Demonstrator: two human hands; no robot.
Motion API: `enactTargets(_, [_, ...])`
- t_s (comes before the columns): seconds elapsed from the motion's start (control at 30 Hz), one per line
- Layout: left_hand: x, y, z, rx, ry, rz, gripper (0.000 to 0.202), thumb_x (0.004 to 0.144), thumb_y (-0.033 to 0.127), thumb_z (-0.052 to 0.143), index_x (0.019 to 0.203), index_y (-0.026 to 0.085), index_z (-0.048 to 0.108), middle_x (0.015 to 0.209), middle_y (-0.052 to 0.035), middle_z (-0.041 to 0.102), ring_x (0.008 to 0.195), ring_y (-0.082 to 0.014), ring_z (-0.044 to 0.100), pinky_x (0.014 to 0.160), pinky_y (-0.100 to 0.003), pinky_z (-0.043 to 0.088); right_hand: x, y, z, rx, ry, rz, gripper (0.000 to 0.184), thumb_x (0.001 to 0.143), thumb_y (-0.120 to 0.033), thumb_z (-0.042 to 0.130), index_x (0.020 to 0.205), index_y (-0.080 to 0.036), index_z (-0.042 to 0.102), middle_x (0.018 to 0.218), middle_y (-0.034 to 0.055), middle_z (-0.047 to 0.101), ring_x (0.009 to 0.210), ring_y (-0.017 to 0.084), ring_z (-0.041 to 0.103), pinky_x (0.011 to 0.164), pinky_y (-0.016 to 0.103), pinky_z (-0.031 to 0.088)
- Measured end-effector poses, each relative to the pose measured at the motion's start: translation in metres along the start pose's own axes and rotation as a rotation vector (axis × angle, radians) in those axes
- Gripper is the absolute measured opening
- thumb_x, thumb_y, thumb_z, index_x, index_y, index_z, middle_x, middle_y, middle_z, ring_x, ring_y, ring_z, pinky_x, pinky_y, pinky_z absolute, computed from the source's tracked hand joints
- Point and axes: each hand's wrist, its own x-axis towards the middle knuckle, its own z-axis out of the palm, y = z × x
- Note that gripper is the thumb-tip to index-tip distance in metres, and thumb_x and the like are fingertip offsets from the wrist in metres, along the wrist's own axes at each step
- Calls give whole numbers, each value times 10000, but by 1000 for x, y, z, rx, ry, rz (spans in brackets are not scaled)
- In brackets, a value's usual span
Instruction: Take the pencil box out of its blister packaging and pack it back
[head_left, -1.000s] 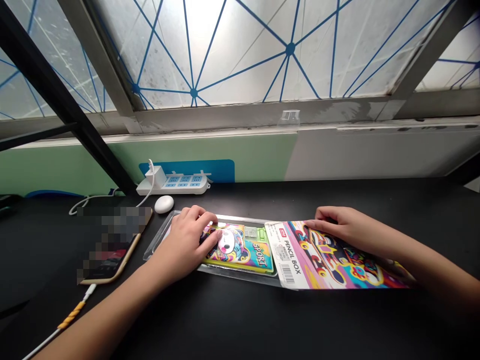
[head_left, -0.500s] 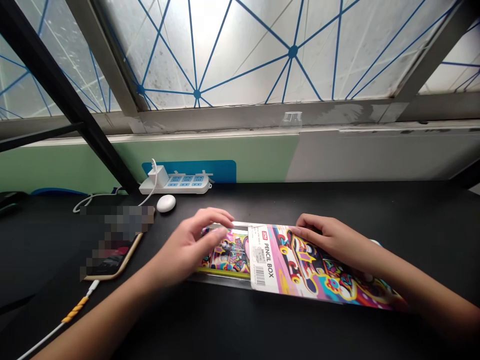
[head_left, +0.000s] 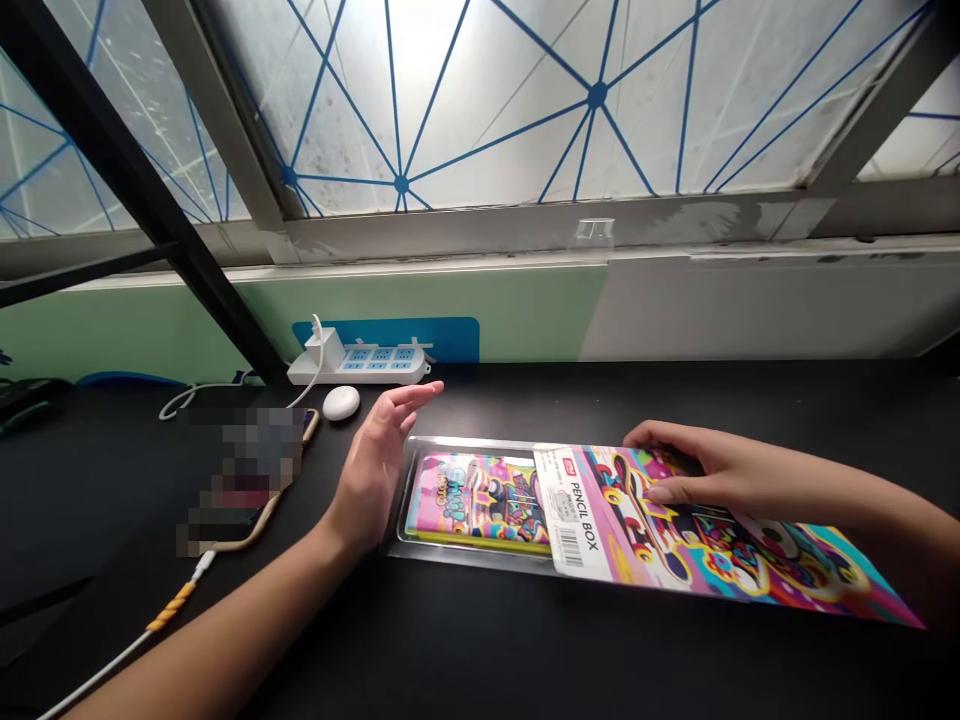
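Frosted windows taped with blue lines (head_left: 480,100) rise behind a black bench (head_left: 675,660) carrying a power strip (head_left: 360,367) and a blurred phone (head_left: 247,480). The left hand (head_left: 379,460) stands open, fingers spread, just beside a clear plastic tray (head_left: 396,535) holding a colourful pencil box (head_left: 476,505). The right hand (head_left: 697,465) lies loosely curled on a pink cardboard sleeve (head_left: 637,530), which overlaps the tray's right end.
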Motion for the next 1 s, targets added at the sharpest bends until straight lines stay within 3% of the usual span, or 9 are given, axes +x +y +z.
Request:
enactTargets(0.2, [1,-4,0,-96,103,-34,452,1008,578,372,1086,236,657,1332,-104,684,1366,-283,516,1160,-456,290,10,-17,10,-218,134,-44,637,805,-671,678,1337,-326,621,1354,67,662,1194,356,643,972,397,546])
enactTargets(0.37, [0,-2,-1,-114,108,-17,429,1021,558,368,1073,225,633,1289,-98,698,1320,-258,559,1134,-423,334,32,-67,32,-359,142,-110,692,811,-740,617,1326,-279,633,1382,118,610,1222,364,607,1003,447,519])
enactTargets(0.5, [-2,2,0,-57,100,-25,430,1038,534,321,1082,231,622,1298,-90,697,1342,-248,555,1143,-420,334,53,-111,55,-510,163,-184,655,872,-711,555,1313,-233,640,1335,150,634,1188,383,607,988,494,488])
enactTargets(0.67, [0,4,-2,-5,123,-47,410,1039,494,311,1064,228,621,1299,-83,694,1337,-241,551,1114,-403,361,70,-141,73,-570,139,-271,662,889,-673,566,1385,-235,592,1399,145,611,1200,374,609,1008,482,449])
enactTargets(0.77, [0,2,-6,15,167,-220,191,937,312,499,1078,227,596,1339,-71,668,1105,-223,655,920,-358,488,66,-137,74,-604,208,-261,776,898,-689,539,1489,-190,484,1504,177,519,1268,406,558,1045,541,404])
enactTargets(0.87, [0,1,-10,5,170,-412,438,731,96,527,1144,239,550,1396,-76,620,766,-157,650,643,-291,506,52,-113,69,-605,282,-230,792,912,-731,477,1497,-198,465,1544,162,484,1284,394,550,1058,547,395])
enactTargets(0.93, [0,1,-11,6,153,-447,576,660,39,496,1191,257,542,1395,-77,613,819,-168,663,601,-265,503,42,-87,60,-558,318,-191,759,917,-753,443,1463,-229,497,1537,139,500,1267,377,568,1056,537,408])
enactTargets(1.0, [1,1,-11,7,139,-438,610,666,12,494,1216,270,553,1354,-78,633,1030,-206,664,651,-253,530,35,-60,50,-506,396,-132,720,922,-753,428,1411,-237,539,1485,135,552,1273,369,565,1055,534,417])
